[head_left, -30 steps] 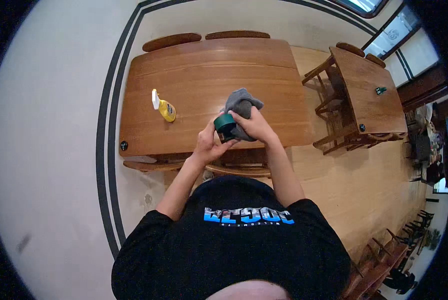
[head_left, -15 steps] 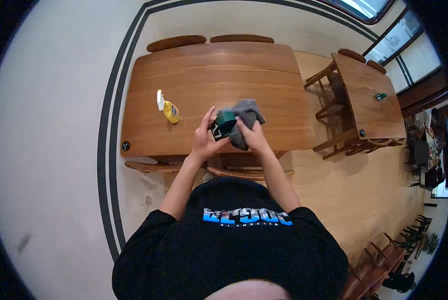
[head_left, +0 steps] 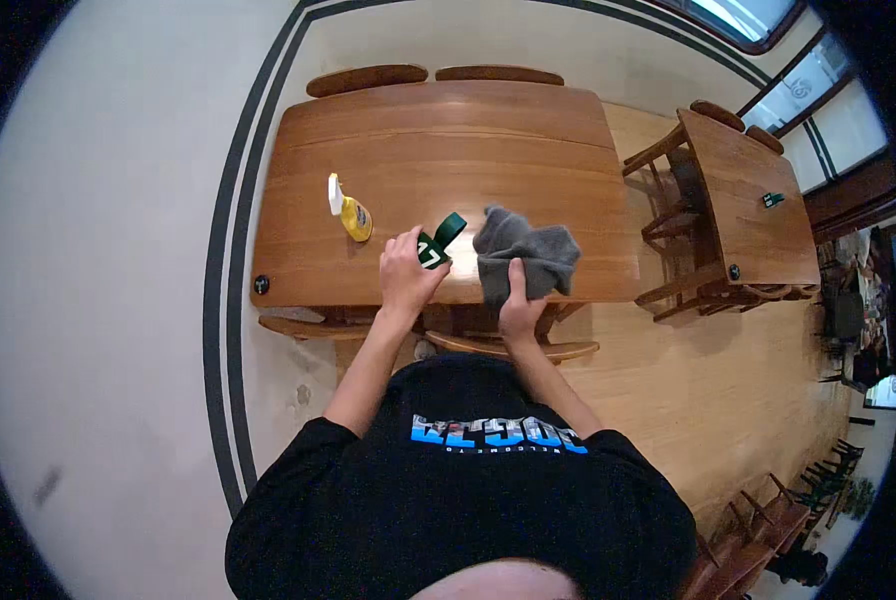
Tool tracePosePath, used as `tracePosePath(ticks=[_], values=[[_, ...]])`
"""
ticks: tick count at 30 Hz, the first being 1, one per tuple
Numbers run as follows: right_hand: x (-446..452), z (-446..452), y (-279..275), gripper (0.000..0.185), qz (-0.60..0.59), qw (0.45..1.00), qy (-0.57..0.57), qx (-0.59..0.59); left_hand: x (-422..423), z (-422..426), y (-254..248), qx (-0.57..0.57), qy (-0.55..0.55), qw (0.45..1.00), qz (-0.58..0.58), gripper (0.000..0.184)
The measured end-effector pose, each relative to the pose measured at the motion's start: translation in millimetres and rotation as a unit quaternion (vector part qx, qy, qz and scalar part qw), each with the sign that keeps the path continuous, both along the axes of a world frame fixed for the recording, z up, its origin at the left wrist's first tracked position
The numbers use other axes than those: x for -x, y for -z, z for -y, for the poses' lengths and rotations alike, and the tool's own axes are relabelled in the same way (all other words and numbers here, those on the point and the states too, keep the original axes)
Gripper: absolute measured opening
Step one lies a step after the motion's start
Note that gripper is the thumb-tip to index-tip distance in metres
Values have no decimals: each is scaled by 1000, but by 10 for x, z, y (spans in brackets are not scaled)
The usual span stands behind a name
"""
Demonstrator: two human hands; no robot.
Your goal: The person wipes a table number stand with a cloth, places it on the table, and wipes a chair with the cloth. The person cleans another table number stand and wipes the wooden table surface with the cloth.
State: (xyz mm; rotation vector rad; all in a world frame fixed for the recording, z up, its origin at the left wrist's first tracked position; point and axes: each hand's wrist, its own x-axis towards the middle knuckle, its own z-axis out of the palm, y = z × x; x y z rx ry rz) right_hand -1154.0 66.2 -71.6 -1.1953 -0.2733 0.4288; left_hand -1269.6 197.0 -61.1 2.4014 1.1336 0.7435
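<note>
A dark green table number sign [head_left: 432,252] with white digits, which look like 17, is gripped in my left hand [head_left: 404,275], over the near part of the wooden table [head_left: 458,150]. Its green band or flap sticks up to the right. My right hand [head_left: 519,314] holds a grey cloth [head_left: 530,250], thumb on top and the other fingers hidden beneath. The cloth hangs partly spread, apart from the sign. To the left of my hands, a yellow spray bottle [head_left: 356,218] with a white trigger head stands on the table.
A round black disc [head_left: 261,285] lies at the table's near left corner. Chairs [head_left: 368,79] line the far side, and a chair [head_left: 558,351] is between me and the table. Another table [head_left: 738,190] to the right bears a green sign [head_left: 772,200].
The cloth has come away from the sign and moved right, opening out. My left hand has shifted its hold on the sign, and the digits show more fully.
</note>
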Motion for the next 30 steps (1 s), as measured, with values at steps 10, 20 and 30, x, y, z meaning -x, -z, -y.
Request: tracePosePath(ticks=[10, 20, 30], values=[[109, -197, -162, 32, 453, 866, -197, 80, 38, 26, 357, 194, 78, 951, 229, 37], [80, -358, -238, 39, 334, 897, -252, 140, 96, 23, 7, -4, 117, 986, 121, 45], [86, -393, -268, 34, 381, 894, -204, 116, 31, -103, -5, -42, 138, 979, 147, 57]])
